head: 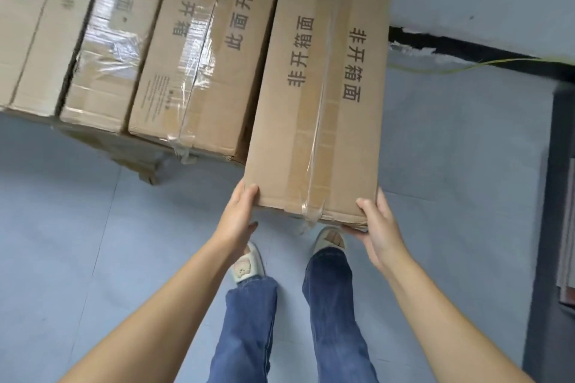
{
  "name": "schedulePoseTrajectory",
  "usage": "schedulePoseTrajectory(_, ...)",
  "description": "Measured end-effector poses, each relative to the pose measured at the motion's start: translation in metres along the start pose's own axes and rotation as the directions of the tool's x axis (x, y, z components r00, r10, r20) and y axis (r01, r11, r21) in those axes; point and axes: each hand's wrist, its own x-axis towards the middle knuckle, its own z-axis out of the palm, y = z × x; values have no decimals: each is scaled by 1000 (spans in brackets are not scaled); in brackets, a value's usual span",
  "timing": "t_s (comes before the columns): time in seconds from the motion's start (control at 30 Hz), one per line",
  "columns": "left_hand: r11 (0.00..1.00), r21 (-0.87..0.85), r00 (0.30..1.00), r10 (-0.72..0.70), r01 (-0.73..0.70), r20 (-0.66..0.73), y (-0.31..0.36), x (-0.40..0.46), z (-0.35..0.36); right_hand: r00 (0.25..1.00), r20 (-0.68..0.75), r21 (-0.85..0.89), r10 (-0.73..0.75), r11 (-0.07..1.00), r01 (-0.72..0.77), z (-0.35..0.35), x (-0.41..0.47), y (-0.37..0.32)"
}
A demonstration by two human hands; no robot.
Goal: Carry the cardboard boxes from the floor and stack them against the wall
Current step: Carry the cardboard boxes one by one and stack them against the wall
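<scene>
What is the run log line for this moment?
both hands grip near end of held box | left hand | right hand | beside stacked boxes

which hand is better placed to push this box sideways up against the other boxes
The right hand. It grips the held box at the near corner on the side away from the stacked boxes, so it could likely press toward them. The left hand grips the corner nearest them.

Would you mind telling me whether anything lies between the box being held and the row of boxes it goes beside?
Nothing visible: the held box, gripped by the left hand and right hand, already sits alongside the neighbouring box.
</scene>
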Motion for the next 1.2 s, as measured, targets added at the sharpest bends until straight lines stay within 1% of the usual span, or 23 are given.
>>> schedulePoseTrajectory(0.07, 980, -153, 992, -128, 129, 16, -1, 6, 7, 999, 18, -1, 49, 999, -49, -1, 11, -1)
schedulePoseTrajectory(0.13, 900, -370, 973, -223, 231, 63, 6, 13, 15, 996, 51, 13, 80, 997, -81, 0, 21, -3)
schedulePoseTrajectory(0.2, 817, -515, 963, -260, 260, 75, 16, 21, 18, 995, 42, 52, 92, 994, -94, 3, 32, -7)
schedulePoseTrajectory(0.3, 755, -605, 962, -263, 251, 70, 34, 34, 16, 997, 21, 90, 70, 993, -72, 13, 49, -20)
schedulePoseTrajectory(0.4, 694, -693, 973, -227, 195, 46, 56, 50, 13, 999, 26, 123, 18, 992, -22, 28, 67, -35)
schedulePoseTrajectory(0.47, 692, -705, 976, -220, 152, -5, 66, 62, 10, 1000, 11, 123, -2, 992, 1, 33, 78, -42)
schedulePoseTrajectory(0.53, 691, -708, 975, -220, 147, -11, 71, 70, 8, 1000, 7, 92, -11, 996, 10, 34, 86, -43)
schedulePoseTrajectory(0.67, 735, -662, 977, -211, 146, -19, 62, 64, 3, 998, 55, 23, 3, 1000, -4, 25, 86, -38)
schedulePoseTrajectory(0.7, 743, -657, 979, -202, 127, -39, 59, 58, 2, 997, 72, -11, 24, 1000, -24, 22, 84, -39)
schedulePoseTrajectory(0.77, 775, -623, 979, -192, 106, -72, 57, 41, 0, 991, 97, -134, 93, 988, -80, 15, 75, -46)
schedulePoseTrajectory(0.83, 865, -493, 977, -176, 95, -119, 59, 18, 0, 985, 103, -282, 140, 953, -106, 6, 59, -54)
schedulePoseTrajectory(0.87, 917, -391, 977, -150, 81, -149, 64, 2, 0, 987, 104, -333, 120, 940, -79, 2, 45, -61)
schedulePoseTrajectory(0.93, 985, -170, 982, -60, 29, -177, 70, -33, -1, 994, 112, -372, -6, 927, 47, -9, 13, -72)
schedulePoseTrajectory(1.0, 995, 23, 985, 102, -100, -137, 82, -79, -4, 971, 140, -358, -194, 904, 233, -25, -32, -91)
schedulePoseTrajectory(1.03, 979, 94, 976, 188, -178, -106, 88, -104, -7, 952, 158, -347, -261, 888, 301, -34, -56, -101)
schedulePoseTrajectory(1.1, 927, 191, 940, 337, -323, -50, 99, -148, -14, 921, 188, -343, -340, 857, 386, -52, -103, -116)
schedulePoseTrajectory(1.2, 829, 264, 866, 497, -492, 54, 113, -209, -31, 874, 168, -331, -456, 809, 485, -74, -176, -129)
